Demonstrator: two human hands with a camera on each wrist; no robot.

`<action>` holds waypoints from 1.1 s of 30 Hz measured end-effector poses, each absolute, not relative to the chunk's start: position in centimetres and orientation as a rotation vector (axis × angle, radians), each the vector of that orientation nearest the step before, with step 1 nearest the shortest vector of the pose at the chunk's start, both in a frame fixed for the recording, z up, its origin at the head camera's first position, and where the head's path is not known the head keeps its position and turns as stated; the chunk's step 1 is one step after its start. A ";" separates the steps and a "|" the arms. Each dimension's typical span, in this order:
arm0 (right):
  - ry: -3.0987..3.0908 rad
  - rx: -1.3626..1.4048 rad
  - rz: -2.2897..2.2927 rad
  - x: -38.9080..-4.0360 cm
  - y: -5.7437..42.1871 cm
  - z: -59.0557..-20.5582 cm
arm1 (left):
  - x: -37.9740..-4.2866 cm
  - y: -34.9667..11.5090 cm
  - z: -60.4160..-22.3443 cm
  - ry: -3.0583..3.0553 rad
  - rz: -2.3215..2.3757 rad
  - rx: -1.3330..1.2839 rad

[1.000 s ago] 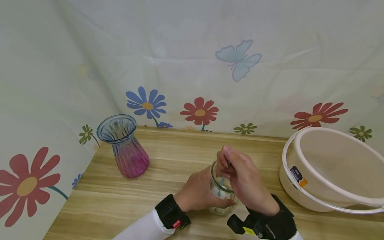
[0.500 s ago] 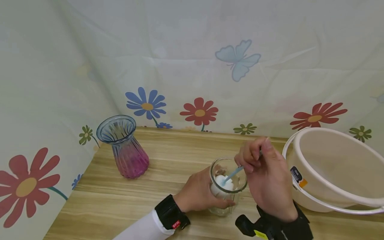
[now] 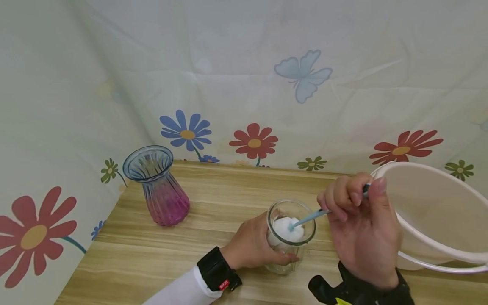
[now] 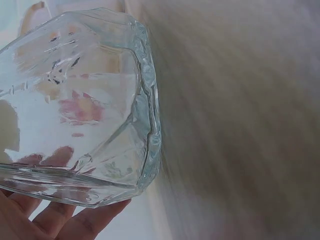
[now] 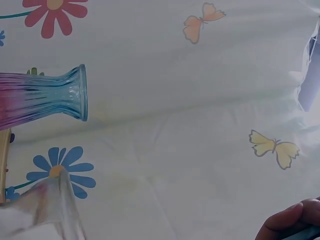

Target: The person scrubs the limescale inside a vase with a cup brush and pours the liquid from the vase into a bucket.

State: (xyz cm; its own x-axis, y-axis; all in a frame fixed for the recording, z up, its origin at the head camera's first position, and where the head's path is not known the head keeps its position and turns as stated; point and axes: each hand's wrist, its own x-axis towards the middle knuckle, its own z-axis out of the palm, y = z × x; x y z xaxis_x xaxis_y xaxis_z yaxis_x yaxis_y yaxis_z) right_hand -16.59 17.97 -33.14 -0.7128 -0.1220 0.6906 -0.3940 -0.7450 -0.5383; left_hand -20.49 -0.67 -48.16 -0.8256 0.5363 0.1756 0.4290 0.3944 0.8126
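In the head view my left hand [image 3: 249, 243] grips a clear glass cup [image 3: 284, 268] round its side. The cup is upright over the wooden table; its thick faceted base fills the left of the left wrist view, beside the table surface. My right hand [image 3: 364, 228] pinches the light-blue handle of a cup brush [image 3: 310, 217], its fingers curled round the upper end. The handle slants down to the left, and its round white head sits inside the cup, below the rim. In the right wrist view only some right-hand fingers [image 5: 287, 220] show at the bottom corner.
A blue-to-pink ribbed glass vase [image 3: 165, 199] stands at the left of the wooden table [image 3: 217, 182]. To the right, partly behind my right hand, is a cream bucket [image 3: 431, 203] with a handle. A flower-printed curtain [image 3: 228, 84] hangs behind and at the left.
My right hand has moved right and turned, tilting the brush handle from nearly upright to a low slant. The white head has come into sight inside the cup. My left hand has stayed put.
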 end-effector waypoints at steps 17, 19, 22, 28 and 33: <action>-1.385 0.912 2.520 -17.3 15.4 -34.8 | -20.5 -0.7 -48.2 2.588 1.330 0.829; -1.427 0.904 2.522 -17.3 15.1 -35.0 | -20.5 -0.7 -48.3 2.591 1.316 0.840; -1.556 0.869 2.524 -17.4 14.7 -35.3 | -20.6 -0.7 -48.4 2.594 1.298 0.861; -1.795 0.909 2.497 -17.5 14.3 -35.8 | -20.9 -0.6 -48.3 2.625 1.253 0.929; -1.906 0.989 2.468 -17.4 14.4 -35.7 | -21.0 -0.6 -48.3 2.629 1.234 0.952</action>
State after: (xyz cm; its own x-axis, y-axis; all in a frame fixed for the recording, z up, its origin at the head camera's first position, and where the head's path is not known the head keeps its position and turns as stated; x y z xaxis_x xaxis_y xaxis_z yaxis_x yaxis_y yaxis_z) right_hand -17.43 14.38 -35.69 -0.8097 -0.4482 0.3788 -0.2534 -0.3153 -0.9145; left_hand -20.98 -0.58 -48.28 -0.8026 0.5695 0.1777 0.5006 0.4809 0.7198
